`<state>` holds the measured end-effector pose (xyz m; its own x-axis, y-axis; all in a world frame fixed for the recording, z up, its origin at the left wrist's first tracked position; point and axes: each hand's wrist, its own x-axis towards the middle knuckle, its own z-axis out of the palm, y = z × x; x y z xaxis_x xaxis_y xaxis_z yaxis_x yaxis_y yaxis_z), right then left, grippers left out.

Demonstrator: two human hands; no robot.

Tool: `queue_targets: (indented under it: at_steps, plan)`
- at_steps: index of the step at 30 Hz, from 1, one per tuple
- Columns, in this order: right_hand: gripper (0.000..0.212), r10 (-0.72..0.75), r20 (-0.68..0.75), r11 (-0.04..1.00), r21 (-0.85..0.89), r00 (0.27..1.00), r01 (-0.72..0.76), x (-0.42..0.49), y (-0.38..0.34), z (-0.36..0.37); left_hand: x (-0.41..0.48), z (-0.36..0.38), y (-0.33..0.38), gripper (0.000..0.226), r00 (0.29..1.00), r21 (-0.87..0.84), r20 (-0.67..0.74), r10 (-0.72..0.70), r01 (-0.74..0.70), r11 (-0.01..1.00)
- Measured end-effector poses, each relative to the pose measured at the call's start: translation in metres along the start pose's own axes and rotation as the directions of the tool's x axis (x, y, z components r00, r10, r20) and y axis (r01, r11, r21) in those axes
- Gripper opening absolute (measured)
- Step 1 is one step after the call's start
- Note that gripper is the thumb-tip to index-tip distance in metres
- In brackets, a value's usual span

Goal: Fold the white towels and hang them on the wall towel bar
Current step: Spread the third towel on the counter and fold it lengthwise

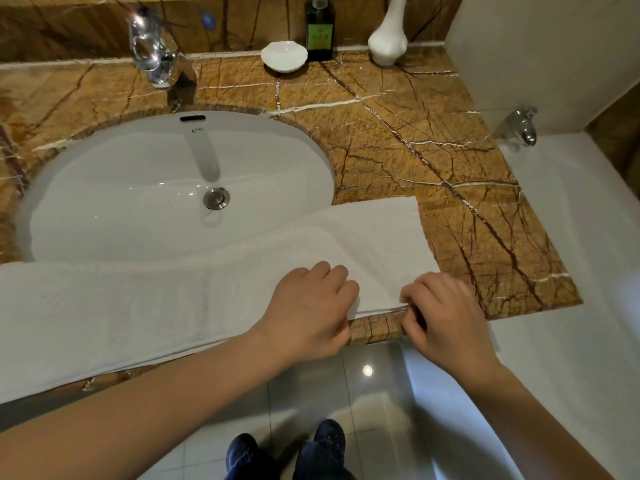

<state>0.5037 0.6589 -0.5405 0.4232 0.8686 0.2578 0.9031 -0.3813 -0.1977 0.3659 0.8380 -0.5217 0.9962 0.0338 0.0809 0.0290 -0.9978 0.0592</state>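
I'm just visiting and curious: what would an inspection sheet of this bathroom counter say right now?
Surface: brown veined marble counter with an inset white sink.
Job's things: one white towel laid in a long strip along the counter's front edge, partly over the sink rim; no towel bar in view.
Clutter: white dish, dark bottle, white vase, chrome faucet at the back.
Hands: left hand rests on the towel; right hand pinches its near right corner.
Cables: nothing seen.
Surroundings: white bathtub to the right, tiled floor below.
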Motion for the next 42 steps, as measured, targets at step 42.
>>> queue_targets:
  at_steps: [42]
  plan:
    - [0.02,-0.177,0.072,0.983,0.059,0.982,0.173,0.027,-0.111,0.036,-0.118,-0.009,-0.053,0.015,0.963,-0.065,-0.009,-0.27,0.269,0.961]
